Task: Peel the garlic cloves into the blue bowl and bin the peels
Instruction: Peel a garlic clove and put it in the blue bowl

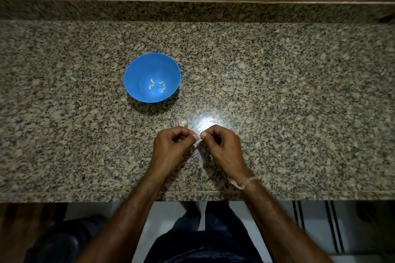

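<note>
A blue bowl (136, 70) stands on the granite counter (277, 92) left of centre, with several pale peeled garlic cloves (157, 85) on its bottom. Nearer me, my left hand (172, 147) and my right hand (222, 146) meet thumb to thumb and together pinch one small garlic clove (198, 136), mostly hidden by the fingertips. A piece of unpeeled garlic (182, 123) lies on the counter just beyond my left hand's fingers. Small pale scraps of peel (195, 145) lie under and between the hands.
The counter's front edge (192, 195) runs just below my wrists. A raised granite ledge (192, 11) and a wooden wall close the back. A dark round object (64, 243) sits on the floor at lower left. A thread band circles my right wrist.
</note>
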A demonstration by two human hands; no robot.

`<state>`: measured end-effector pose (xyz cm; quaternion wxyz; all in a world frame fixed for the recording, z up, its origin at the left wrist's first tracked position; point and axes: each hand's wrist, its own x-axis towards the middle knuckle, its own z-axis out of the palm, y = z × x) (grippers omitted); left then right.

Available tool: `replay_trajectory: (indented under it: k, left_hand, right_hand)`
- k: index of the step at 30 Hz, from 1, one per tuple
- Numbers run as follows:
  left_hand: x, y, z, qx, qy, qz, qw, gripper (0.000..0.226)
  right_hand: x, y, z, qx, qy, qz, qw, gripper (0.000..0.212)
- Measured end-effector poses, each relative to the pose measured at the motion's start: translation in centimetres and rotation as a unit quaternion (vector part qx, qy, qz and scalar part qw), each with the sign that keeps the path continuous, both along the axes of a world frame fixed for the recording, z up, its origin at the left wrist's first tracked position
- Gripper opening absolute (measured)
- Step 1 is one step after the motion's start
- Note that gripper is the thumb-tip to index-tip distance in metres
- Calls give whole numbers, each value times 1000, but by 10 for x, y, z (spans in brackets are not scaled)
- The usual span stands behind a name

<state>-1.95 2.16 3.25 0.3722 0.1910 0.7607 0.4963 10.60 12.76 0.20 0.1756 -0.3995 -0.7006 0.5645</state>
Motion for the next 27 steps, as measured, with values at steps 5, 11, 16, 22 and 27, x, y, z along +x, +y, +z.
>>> replay_trajectory:
  k: [5, 11, 16, 22, 27]
  left_hand:
    - [-7, 2, 1, -8, -135, 32, 990, 7]
    - [-10, 3, -2, -6, -311, 89, 946, 11]
    - [2, 3, -4, 0, -252, 82, 964, 6]
    - [14, 2, -5, 16, -105, 37, 994, 15]
    - [18, 7, -5, -3, -93, 45, 995, 16]
  right_hand:
    - [-1, 3, 4, -6, 2, 26, 1000, 16]
    - [1, 5, 6, -18, 18, 57, 998, 14]
    - [1, 1, 3, -124, 45, -1, 991, 14]
    - [2, -5, 7, -292, 95, -56, 950, 13]
    - [4, -2, 5, -285, 93, -45, 953, 13]
